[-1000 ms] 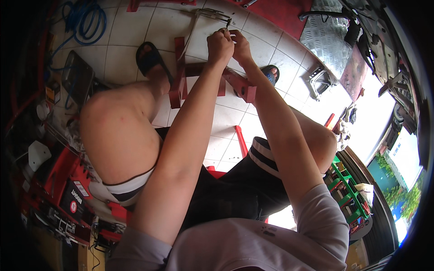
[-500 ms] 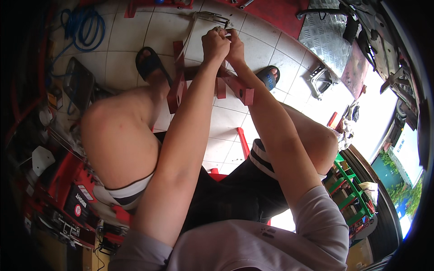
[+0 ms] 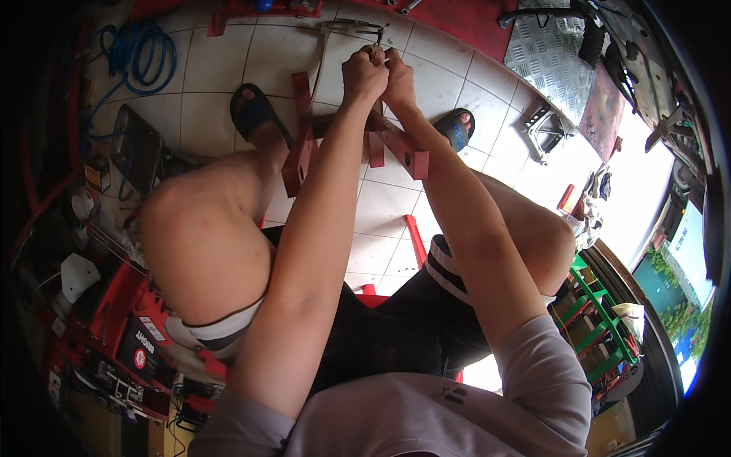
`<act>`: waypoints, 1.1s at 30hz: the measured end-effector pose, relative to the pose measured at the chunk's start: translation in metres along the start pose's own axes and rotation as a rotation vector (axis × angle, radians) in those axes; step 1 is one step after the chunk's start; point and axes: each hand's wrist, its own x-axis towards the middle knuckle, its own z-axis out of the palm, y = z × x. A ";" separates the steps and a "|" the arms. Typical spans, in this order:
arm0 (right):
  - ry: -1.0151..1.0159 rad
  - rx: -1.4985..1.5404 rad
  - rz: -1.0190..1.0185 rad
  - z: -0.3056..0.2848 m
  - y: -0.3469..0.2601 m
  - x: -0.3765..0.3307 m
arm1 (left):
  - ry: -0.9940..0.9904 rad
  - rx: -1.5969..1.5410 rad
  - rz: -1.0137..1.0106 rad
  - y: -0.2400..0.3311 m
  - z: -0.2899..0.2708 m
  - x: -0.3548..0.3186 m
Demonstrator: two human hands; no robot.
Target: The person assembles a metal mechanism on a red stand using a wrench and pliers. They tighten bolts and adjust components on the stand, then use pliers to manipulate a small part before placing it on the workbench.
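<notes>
Both my arms reach forward over a red metal stand [image 3: 412, 161], and my hands meet just beyond it. My left hand [image 3: 364, 75] is closed, its fingers pressed against a small piece of metal [image 3: 375, 52] that is mostly hidden. Pressed close beside it, my right hand [image 3: 399, 78] is also closed, with its thumb and fingers at the same piece. What exactly they grip is too small and covered to name. Just beyond the fingers lies a thin metal frame-shaped object [image 3: 350, 27], its end close to my hands.
White floor tiles [image 3: 213, 61] spread around my sandalled feet. A coiled blue hose [image 3: 148, 57] lies at far left. Right of the stand are a metal bracket [image 3: 542, 131] and a ridged metal plate [image 3: 542, 53]. A green rack [image 3: 601, 320] stands at the right.
The whole view has shifted slightly. My hands stay together beyond the stand, with only a slight movement of the fingers; nothing is visibly let go.
</notes>
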 end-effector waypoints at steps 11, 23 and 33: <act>-0.024 0.262 0.204 -0.035 -0.003 0.019 | -0.113 0.002 -0.068 -0.009 0.013 -0.008; -0.029 0.326 0.195 -0.022 0.027 0.012 | 0.025 -0.140 0.096 0.009 0.021 0.008; -0.015 0.856 0.363 -0.022 0.020 0.015 | -0.144 0.268 0.349 0.026 0.021 0.045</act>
